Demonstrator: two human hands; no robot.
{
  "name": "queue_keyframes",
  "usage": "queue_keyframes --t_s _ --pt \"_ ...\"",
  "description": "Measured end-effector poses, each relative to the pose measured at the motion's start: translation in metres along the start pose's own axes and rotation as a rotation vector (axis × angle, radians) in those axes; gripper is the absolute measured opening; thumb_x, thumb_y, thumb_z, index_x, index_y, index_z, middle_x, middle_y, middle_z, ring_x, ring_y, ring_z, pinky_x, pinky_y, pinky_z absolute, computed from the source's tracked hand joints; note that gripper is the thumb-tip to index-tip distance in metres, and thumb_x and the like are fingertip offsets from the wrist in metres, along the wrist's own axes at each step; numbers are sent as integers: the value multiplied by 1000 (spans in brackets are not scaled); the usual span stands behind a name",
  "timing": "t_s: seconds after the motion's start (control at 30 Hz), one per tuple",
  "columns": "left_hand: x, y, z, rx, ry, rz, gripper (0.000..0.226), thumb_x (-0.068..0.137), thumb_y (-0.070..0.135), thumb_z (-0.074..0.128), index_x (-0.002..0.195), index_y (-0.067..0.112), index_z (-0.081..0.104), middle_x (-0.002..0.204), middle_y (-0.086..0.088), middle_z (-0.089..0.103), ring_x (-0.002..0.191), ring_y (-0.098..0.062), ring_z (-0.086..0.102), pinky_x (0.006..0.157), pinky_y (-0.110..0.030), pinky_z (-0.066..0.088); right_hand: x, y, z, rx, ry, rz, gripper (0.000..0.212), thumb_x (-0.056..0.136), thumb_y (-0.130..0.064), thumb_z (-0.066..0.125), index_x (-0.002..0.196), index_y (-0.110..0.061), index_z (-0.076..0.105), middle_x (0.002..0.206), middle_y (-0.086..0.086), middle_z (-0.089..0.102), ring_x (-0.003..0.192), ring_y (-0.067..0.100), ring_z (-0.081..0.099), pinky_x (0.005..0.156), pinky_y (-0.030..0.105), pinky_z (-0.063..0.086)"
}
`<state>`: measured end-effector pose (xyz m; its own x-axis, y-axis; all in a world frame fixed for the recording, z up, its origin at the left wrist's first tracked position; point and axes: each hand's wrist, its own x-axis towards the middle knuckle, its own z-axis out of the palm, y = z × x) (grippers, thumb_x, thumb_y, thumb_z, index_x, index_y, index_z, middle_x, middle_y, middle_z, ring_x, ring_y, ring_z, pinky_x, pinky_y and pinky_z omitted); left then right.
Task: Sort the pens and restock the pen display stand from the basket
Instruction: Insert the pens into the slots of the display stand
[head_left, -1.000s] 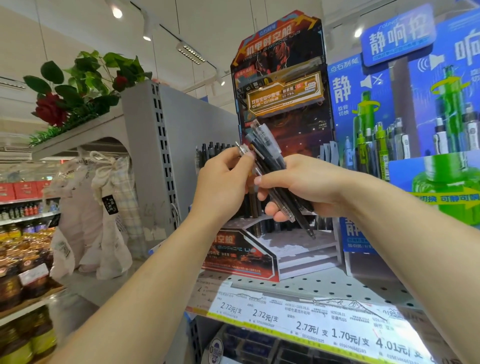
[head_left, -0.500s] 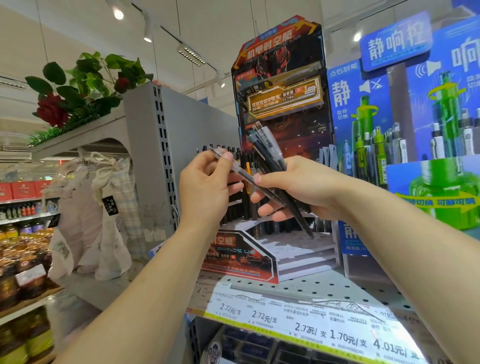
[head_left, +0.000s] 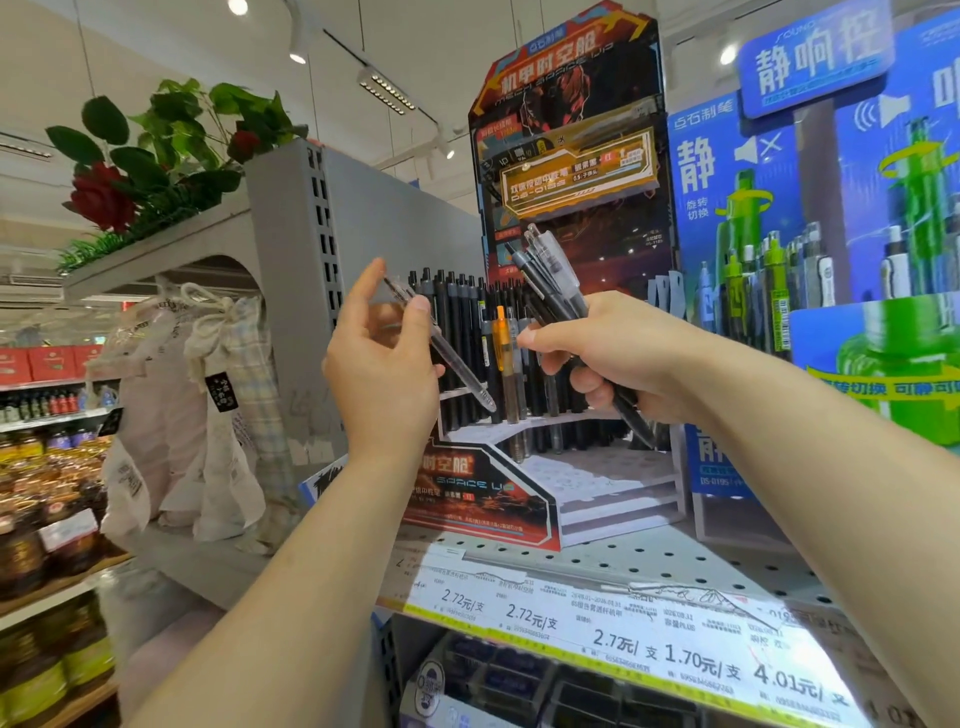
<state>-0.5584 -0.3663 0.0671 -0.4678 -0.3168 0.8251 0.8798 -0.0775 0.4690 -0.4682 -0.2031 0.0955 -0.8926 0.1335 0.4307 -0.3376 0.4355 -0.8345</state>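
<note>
My left hand (head_left: 382, 364) pinches a single clear-barrelled pen (head_left: 457, 366), held slanted with its tip pointing down-right toward the stand. My right hand (head_left: 618, 358) grips a bundle of dark pens (head_left: 550, 280) that fans up and to the left above my fist, with tips poking out below. Behind both hands stands the black and red pen display stand (head_left: 493, 488), its back tier filled with upright black pens (head_left: 457, 322) and one orange pen (head_left: 501, 338). Its white stepped lower tiers (head_left: 597, 478) hold no pens. The basket is out of view.
The stand sits on a perforated grey shelf (head_left: 649, 561) with price labels (head_left: 623, 639) along its front edge. A blue and green pen display (head_left: 810, 249) stands to the right. A grey shelf end (head_left: 291, 291) with fake roses (head_left: 104, 197) and cloth bags (head_left: 197, 415) is on the left.
My left hand has drawn one clear pen out of the bundle and carried it leftward, away from my right hand. The right hand keeps its hold on the remaining pens.
</note>
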Motion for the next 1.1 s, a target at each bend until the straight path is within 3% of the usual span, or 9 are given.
queue_keyframes --t_s 0.07,0.13,0.2,0.33,0.43,0.53,0.7,0.97,1.1 --pt "-2 -2 -3 89 -26 109 39 93 32 67 124 49 50 85 7 70 82 -7 68 71 -36 61 0 -1 1 -4 -21 12 14 99 -23 63 87 -16 60 67 0 53 42 8 35 40 21 29" --pt "-5 -4 -4 160 -43 204 34 91 32 68 120 42 53 81 10 68 77 -2 66 70 -19 55 -1 -1 1 -13 -34 20 18 100 -23 63 84 -16 57 63 -1 50 42 8 35 40 21 29" --pt "-7 -5 -4 204 -57 245 29 91 31 69 117 37 57 80 15 68 77 1 66 68 -12 50 -1 -1 0 -9 -33 22 17 100 -23 63 84 -16 59 63 -2 50 43 8 35 40 21 29" --pt "-7 -2 -4 212 -114 217 19 94 33 62 112 40 58 85 14 72 79 0 68 69 -18 54 1 0 0 -8 -38 20 15 99 -24 64 86 -17 61 64 -1 50 43 8 36 40 21 30" --pt "-2 4 -5 304 -199 241 26 91 27 56 115 35 61 82 19 65 74 1 62 63 -10 45 2 0 0 -9 -48 19 12 99 -25 64 90 -17 61 63 -2 49 43 9 37 39 21 31" --pt "7 11 -7 461 -350 239 40 86 23 54 122 39 58 72 13 60 66 -6 57 60 -24 46 2 0 1 -5 -38 4 11 99 -24 64 93 -16 61 64 -2 46 43 9 36 39 21 31" --pt "12 15 -12 698 -558 174 49 84 29 52 130 47 49 57 7 61 57 -9 60 59 -32 55 0 0 2 23 2 -14 25 99 -28 64 81 -17 50 64 -1 43 43 9 33 39 21 29" --pt "15 23 -12 774 -643 200 58 83 32 50 140 42 46 49 8 57 55 -9 59 53 -28 48 -2 -4 3 24 -27 -28 23 99 -40 62 93 -19 54 69 -1 42 44 10 32 40 22 28" --pt "21 28 -9 846 -705 169 60 82 36 46 142 41 44 56 6 58 59 -14 60 60 -34 55 -3 -4 3 20 -64 -20 18 100 -40 59 97 -23 56 72 -1 43 46 9 32 41 22 27"
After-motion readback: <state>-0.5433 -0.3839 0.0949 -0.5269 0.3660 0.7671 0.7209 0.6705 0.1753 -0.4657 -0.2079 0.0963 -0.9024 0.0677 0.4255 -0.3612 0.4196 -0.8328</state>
